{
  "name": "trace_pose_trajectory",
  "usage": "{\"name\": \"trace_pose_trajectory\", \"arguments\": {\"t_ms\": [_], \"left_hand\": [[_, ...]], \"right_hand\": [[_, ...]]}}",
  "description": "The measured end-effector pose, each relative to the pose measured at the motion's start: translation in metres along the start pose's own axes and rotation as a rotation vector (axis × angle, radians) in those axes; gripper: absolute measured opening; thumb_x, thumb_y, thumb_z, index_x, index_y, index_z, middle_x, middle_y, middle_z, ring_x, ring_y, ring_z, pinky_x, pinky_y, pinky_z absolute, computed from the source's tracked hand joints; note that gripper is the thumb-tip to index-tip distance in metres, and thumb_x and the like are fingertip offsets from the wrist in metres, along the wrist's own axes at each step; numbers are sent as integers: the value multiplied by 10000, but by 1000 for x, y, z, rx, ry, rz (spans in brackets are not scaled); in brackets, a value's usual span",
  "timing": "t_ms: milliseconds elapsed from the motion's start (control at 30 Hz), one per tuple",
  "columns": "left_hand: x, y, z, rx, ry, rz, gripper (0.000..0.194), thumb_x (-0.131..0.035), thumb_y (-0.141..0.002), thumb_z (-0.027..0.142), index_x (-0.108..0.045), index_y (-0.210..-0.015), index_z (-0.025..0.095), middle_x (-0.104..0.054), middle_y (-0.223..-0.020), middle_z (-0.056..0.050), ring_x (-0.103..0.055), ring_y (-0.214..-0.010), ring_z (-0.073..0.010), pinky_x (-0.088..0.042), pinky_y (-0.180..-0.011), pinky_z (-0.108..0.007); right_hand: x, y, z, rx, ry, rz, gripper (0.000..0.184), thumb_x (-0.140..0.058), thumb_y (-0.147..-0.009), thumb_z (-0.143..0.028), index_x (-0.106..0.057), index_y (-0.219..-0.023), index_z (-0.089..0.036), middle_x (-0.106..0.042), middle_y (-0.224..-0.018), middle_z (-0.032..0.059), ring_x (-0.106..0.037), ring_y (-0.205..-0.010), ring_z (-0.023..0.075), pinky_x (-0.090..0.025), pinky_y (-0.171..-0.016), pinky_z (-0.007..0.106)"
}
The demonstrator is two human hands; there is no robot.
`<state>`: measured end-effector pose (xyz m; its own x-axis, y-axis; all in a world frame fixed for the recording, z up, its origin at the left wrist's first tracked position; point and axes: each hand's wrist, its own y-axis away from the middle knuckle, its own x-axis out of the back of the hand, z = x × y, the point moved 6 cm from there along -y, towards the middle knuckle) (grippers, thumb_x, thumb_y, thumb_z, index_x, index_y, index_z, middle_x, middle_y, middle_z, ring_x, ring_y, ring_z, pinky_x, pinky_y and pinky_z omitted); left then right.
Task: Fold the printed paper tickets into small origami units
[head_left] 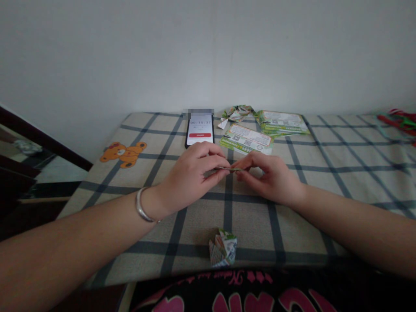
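Note:
Over the middle of the table, my left hand [198, 171] and my right hand [271, 175] meet at the fingertips. Between them they pinch a thin folded piece of paper [231, 168], seen nearly edge-on, so its printed faces are hidden. Both hands are closed, thumbs below and fingers above. Nearer to me, by the table's front edge, sits a small folded paper piece [223, 248] with green and white print. Just beyond my hands lies a flat printed leaflet [247, 139].
At the back stand a phone [200, 128] showing a timer, several folded paper pieces [238, 113] and a stack of leaflets [282, 122]. A bear figure [123, 154] marks the left of the checked tablecloth [156, 255]. A red and green item [401, 123] lies far right.

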<state>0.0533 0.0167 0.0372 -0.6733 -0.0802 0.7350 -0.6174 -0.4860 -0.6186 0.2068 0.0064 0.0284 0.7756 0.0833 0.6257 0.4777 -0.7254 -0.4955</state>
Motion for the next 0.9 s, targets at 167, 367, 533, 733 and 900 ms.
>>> {"name": "trace_pose_trajectory", "arguments": {"t_ms": [167, 367, 533, 733, 900], "left_hand": [[-4, 1, 3, 38, 10, -73, 89, -557, -928, 213, -625, -965, 170, -681, -901, -11, -624, -853, -135, -477, -759, -266], [-7, 0, -1, 203, 113, -118, 75, -553, -897, 196, -626, -880, 183, -672, -833, 7, -609, -767, -117, -459, -715, -244], [-15, 3, -10, 389, 320, -177, 110, -559, -881, 232, -654, -850, 188, -656, -753, 25, -585, -688, -110, -433, -629, -232], [-24, 5, -14, 554, 614, -240, 132, -547, -875, 245, -625, -796, 175, -584, -648, 45, -502, -550, -78, -375, -503, -195], [-27, 6, -16, 625, 723, -276, 114, -560, -861, 243, -632, -801, 178, -553, -596, 48, -477, -510, -73, -353, -455, -178]], "right_hand": [[0, -1, 1, -25, -27, 18, 29, -597, -858, -167, -622, -847, -156, -668, -774, 18, -617, -669, 99, -503, -596, 217], [1, 0, 1, -1, 28, 55, 89, -636, -822, -150, -623, -906, -173, -638, -811, 1, -565, -618, 75, -476, -568, 215], [1, 0, -2, 69, -1, 40, 80, -620, -838, -149, -640, -911, -172, -669, -861, 31, -590, -660, 91, -491, -574, 225], [2, -2, -5, 142, 22, -2, 62, -604, -865, -149, -647, -906, -167, -693, -857, 49, -630, -749, 125, -511, -640, 259], [1, 0, -6, 216, 94, -47, 70, -587, -898, -167, -645, -932, -189, -694, -901, 50, -644, -814, 130, -512, -683, 261]]}}
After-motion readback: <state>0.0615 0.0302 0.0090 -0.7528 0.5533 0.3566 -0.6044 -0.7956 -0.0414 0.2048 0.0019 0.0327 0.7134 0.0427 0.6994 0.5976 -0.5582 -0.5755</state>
